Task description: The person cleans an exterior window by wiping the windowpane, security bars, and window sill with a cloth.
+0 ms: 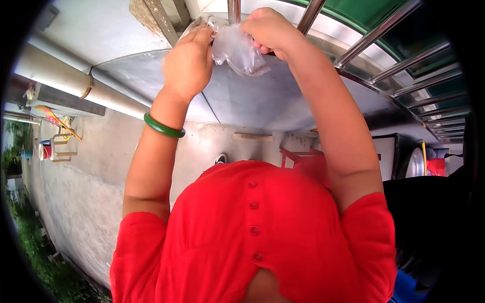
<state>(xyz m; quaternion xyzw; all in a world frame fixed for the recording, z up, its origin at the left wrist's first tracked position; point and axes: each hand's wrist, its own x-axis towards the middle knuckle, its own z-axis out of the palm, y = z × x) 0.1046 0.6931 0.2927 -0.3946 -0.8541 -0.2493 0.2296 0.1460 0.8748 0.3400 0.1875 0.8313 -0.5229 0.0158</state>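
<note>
A crumpled clear plastic bag (241, 51) hangs between my two hands, beside an upright metal bar. My left hand (189, 63), with a green bangle (164, 126) on its wrist, is closed on the bag's left side; its fingers point up and their tips are partly hidden by plastic. On the bag's right side, my right hand (270, 31) pinches the upper edge with curled fingers. Both arms are raised forward. Whether anything lies inside the bag is hard to make out.
Metal window bars (386, 38) run along the upper right, in front of green panes. A white pipe (76, 76) crosses at left. Below are a red stool (298, 157), a metal basin (416, 162) and a chair (63, 146) with a bucket (45, 150).
</note>
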